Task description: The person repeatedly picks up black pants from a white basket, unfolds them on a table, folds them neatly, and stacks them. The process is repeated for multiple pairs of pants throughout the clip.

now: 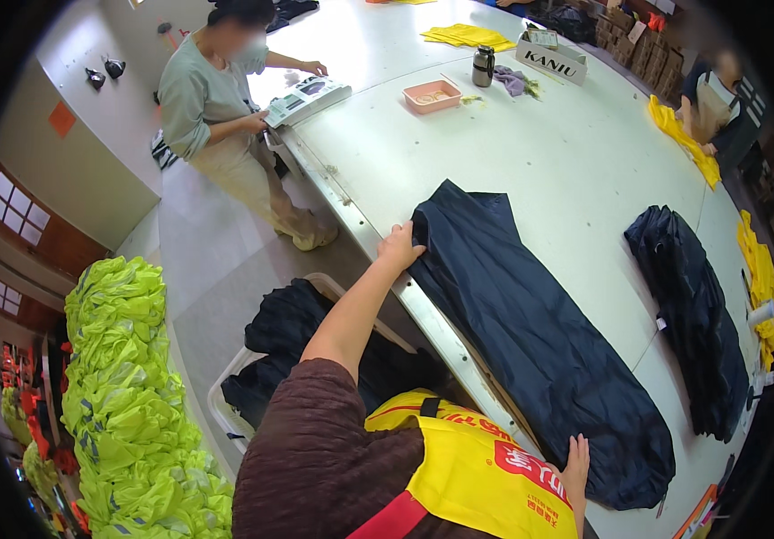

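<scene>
A long, smooth navy garment [530, 332], folded lengthwise and perhaps trousers, lies along the near edge of a big white table [575, 171]. At its far left end, my left hand [398, 247] is closed on the cloth edge, its fingertips partly hidden. My right hand [575, 472] rests against the near side of the garment by the lower end, its fingers stretched and holding nothing. A second bundle of dark navy cloth [692, 314] lies to the right on the table, apart from both hands.
A white crate [225, 395] of dark clothes stands below the table's left edge, near a tall lime-yellow garment pile [117, 386]. A person [216, 117] handles a packet at far left; another [719, 103] is at far right. A pink tray [432, 96] and a flask [483, 67] stand farther back.
</scene>
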A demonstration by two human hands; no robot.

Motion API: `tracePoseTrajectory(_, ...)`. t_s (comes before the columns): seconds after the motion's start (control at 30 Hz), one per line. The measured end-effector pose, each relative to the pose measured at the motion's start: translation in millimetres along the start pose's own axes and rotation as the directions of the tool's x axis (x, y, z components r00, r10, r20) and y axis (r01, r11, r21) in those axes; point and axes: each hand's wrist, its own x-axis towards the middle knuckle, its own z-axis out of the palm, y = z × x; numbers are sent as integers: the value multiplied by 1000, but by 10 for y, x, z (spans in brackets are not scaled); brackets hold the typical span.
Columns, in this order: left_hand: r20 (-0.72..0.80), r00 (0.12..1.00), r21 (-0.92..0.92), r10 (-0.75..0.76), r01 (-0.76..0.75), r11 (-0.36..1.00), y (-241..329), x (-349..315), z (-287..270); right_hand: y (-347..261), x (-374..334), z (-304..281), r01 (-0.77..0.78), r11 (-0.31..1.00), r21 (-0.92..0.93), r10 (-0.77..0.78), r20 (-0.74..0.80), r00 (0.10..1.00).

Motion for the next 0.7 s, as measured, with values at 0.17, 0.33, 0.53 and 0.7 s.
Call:
tracePoseTrajectory(0.17, -36, 996, -70, 83, -85, 994, -114, 68, 136, 18, 91, 7, 0, 998, 66, 1, -6, 1000)
tracePoseTrajectory(0.33, -147, 989, -96, 17, -32, 995, -78, 106, 166, 134, 158, 84, 21, 998, 57, -21, -6, 1000)
tracePoseTrajectory(0.53, -77, 992, -10, -99, 98, 995, -33, 331, 188, 63, 185, 95, -7, 1000, 16, 7, 24, 1000)
tracePoseTrajectory(0.7, -72, 996, -37, -61, 58, 998, -77, 370, 148, -140, 213, -49, -107, 994, 32, 105, 79, 991)
